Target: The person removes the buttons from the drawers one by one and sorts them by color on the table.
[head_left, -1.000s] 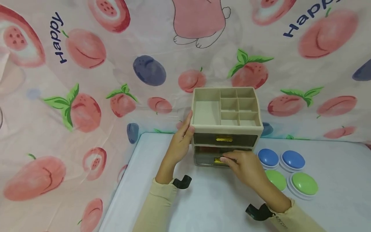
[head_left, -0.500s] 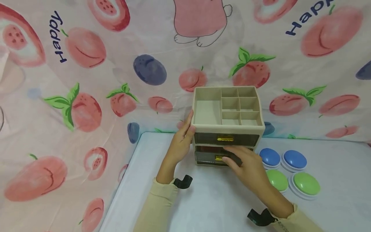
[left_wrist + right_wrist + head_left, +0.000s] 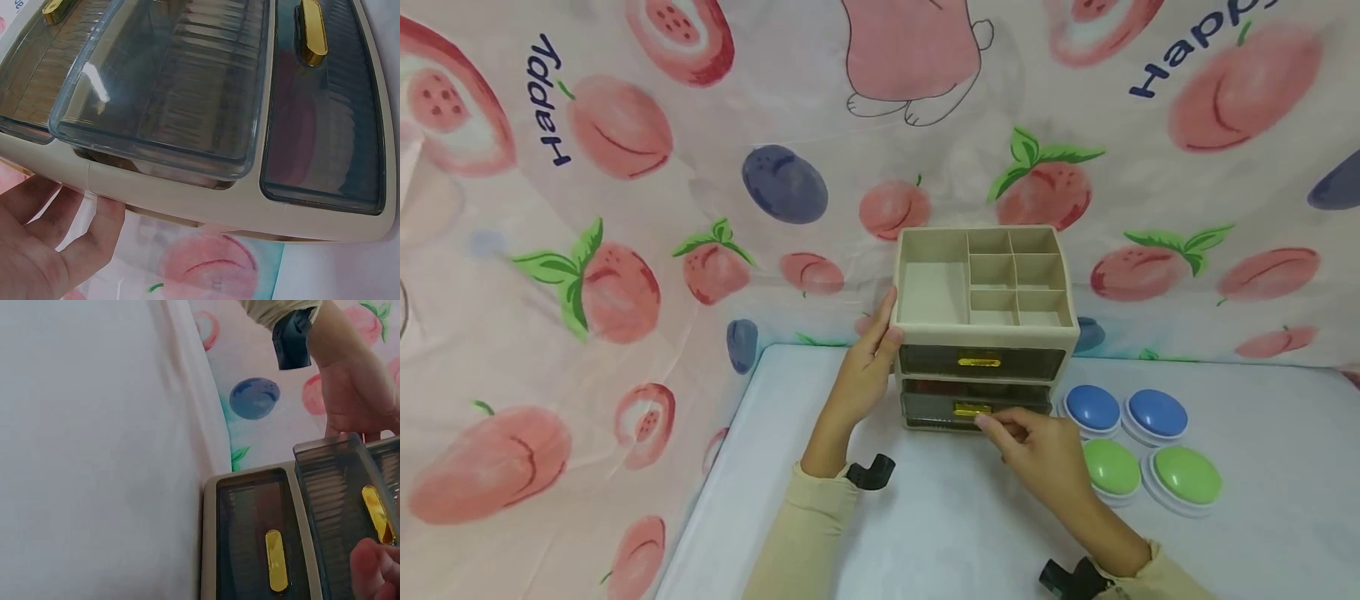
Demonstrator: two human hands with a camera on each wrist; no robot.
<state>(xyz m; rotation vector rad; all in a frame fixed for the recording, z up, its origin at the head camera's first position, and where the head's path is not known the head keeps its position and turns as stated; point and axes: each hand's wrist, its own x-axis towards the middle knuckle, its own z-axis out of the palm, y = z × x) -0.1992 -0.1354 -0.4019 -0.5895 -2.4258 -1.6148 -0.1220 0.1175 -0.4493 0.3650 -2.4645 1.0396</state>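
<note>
The drawer box [image 3: 985,335] stands on the white bench [image 3: 925,533], its middle drawer [image 3: 928,410] pulled out. The left hand [image 3: 867,371] lies loosely against its side; the right hand [image 3: 1047,458] curls at the gold handle [image 3: 972,409], whether pinching it I cannot tell. "Happy" is printed on the backdrop [image 3: 700,150].

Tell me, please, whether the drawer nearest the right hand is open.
Partly open: the drawer juts out past the beige frame in both wrist views.
</note>
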